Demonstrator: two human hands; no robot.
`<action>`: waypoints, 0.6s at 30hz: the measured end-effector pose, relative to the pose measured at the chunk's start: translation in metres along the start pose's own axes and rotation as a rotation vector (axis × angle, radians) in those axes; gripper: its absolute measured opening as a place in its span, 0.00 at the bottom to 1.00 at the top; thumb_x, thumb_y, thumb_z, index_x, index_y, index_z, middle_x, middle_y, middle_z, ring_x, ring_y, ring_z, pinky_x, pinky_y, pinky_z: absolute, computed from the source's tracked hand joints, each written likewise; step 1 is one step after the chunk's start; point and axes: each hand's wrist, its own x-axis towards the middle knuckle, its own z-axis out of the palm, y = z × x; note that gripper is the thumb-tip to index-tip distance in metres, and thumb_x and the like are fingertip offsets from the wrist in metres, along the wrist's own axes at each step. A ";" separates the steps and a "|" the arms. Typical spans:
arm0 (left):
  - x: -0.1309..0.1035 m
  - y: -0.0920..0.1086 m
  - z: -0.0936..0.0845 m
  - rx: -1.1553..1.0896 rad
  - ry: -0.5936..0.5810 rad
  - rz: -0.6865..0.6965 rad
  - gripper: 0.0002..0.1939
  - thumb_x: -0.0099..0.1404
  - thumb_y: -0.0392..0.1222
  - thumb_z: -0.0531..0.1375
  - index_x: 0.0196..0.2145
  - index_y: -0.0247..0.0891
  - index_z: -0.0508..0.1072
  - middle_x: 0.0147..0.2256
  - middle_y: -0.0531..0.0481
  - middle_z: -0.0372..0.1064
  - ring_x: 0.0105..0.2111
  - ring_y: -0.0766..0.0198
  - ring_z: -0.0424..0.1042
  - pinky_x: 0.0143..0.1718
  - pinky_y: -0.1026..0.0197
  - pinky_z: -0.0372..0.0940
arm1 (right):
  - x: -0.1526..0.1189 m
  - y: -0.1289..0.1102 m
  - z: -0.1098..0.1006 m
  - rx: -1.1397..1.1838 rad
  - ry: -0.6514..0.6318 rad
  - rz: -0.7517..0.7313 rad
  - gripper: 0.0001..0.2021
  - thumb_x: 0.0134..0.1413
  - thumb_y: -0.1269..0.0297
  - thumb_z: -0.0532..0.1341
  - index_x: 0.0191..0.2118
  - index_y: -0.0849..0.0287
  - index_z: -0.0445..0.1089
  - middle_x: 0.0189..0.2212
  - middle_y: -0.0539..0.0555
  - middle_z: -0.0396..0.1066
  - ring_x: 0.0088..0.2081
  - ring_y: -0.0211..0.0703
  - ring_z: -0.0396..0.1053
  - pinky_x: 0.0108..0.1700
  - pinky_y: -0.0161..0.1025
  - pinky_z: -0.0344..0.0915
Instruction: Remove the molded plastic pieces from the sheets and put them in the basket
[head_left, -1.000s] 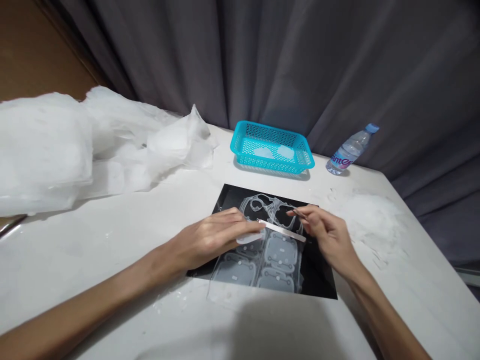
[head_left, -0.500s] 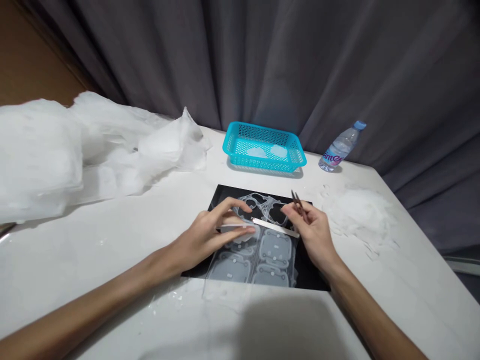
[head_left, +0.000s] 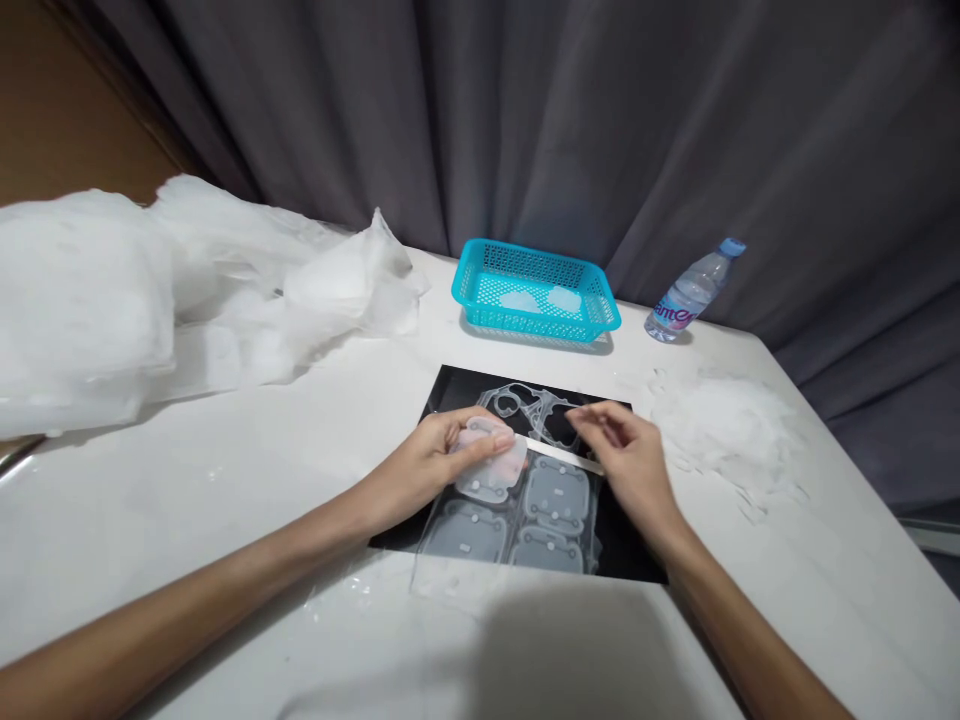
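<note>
My left hand (head_left: 442, 450) pinches a translucent plastic piece (head_left: 484, 480) with rounded corners between thumb and fingers. The piece is tilted up above a clear sheet of similar moulded pieces (head_left: 556, 497), which lies over a black board (head_left: 630, 540). My right hand (head_left: 626, 445) is closed, thumb and fingertips together over the board's right side; what they hold is hidden. A narrow white strip (head_left: 566, 457) runs from beside the left fingertips to the right hand; I cannot tell whether that hand grips it. Cut-out clear scrap (head_left: 536, 408) lies on the board's far part.
A blue mesh basket (head_left: 540, 325) with two pale pieces in it stands behind the board. To its right is a water bottle (head_left: 682, 300). White scraps (head_left: 731, 425) are heaped at the right, and white plastic bags (head_left: 217, 300) fill the left. A grey curtain (head_left: 525, 120) hangs behind.
The plastic piece in my left hand has turned from edge-on to show its broad face. Dark tweezers that stuck up from my right hand are no longer visible. The view has shifted slightly.
</note>
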 end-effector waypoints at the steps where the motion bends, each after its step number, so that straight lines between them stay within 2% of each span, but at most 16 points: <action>1: 0.001 0.000 0.000 -0.076 -0.024 -0.031 0.17 0.71 0.53 0.64 0.42 0.34 0.78 0.42 0.42 0.81 0.40 0.57 0.81 0.40 0.61 0.74 | 0.008 0.008 -0.011 -0.078 0.067 -0.018 0.15 0.61 0.51 0.64 0.36 0.59 0.76 0.31 0.54 0.75 0.34 0.45 0.70 0.38 0.40 0.65; 4: 0.002 0.001 0.001 -0.320 -0.068 -0.086 0.16 0.72 0.52 0.64 0.45 0.34 0.77 0.45 0.39 0.81 0.43 0.54 0.82 0.47 0.54 0.76 | 0.030 0.031 -0.042 -0.471 0.225 -0.129 0.19 0.64 0.47 0.59 0.37 0.60 0.75 0.31 0.55 0.71 0.34 0.47 0.67 0.41 0.44 0.64; 7: 0.001 0.003 0.002 -0.453 -0.081 -0.112 0.15 0.73 0.50 0.63 0.45 0.35 0.76 0.46 0.38 0.81 0.43 0.53 0.83 0.49 0.51 0.76 | 0.038 0.051 -0.057 -0.627 0.224 -0.185 0.26 0.69 0.44 0.53 0.45 0.62 0.77 0.35 0.59 0.72 0.38 0.51 0.68 0.44 0.47 0.65; 11: -0.001 0.006 0.002 -0.534 -0.099 -0.132 0.15 0.75 0.49 0.61 0.49 0.35 0.74 0.44 0.38 0.81 0.45 0.50 0.83 0.53 0.46 0.74 | 0.036 0.066 -0.056 -0.807 0.191 -0.197 0.27 0.73 0.48 0.46 0.52 0.60 0.77 0.39 0.61 0.71 0.41 0.54 0.68 0.42 0.47 0.64; 14: -0.001 0.008 0.002 -0.574 -0.094 -0.148 0.15 0.76 0.49 0.59 0.51 0.34 0.74 0.45 0.36 0.81 0.46 0.47 0.83 0.57 0.42 0.72 | 0.034 0.070 -0.054 -0.945 0.212 -0.240 0.27 0.74 0.50 0.46 0.53 0.59 0.77 0.38 0.63 0.71 0.43 0.57 0.66 0.41 0.48 0.64; 18: -0.001 0.008 0.002 -0.594 -0.103 -0.131 0.17 0.77 0.50 0.57 0.52 0.34 0.73 0.48 0.34 0.80 0.48 0.45 0.82 0.58 0.41 0.71 | 0.033 0.074 -0.056 -1.008 0.210 -0.311 0.27 0.73 0.52 0.45 0.54 0.61 0.77 0.40 0.65 0.69 0.44 0.60 0.63 0.43 0.51 0.65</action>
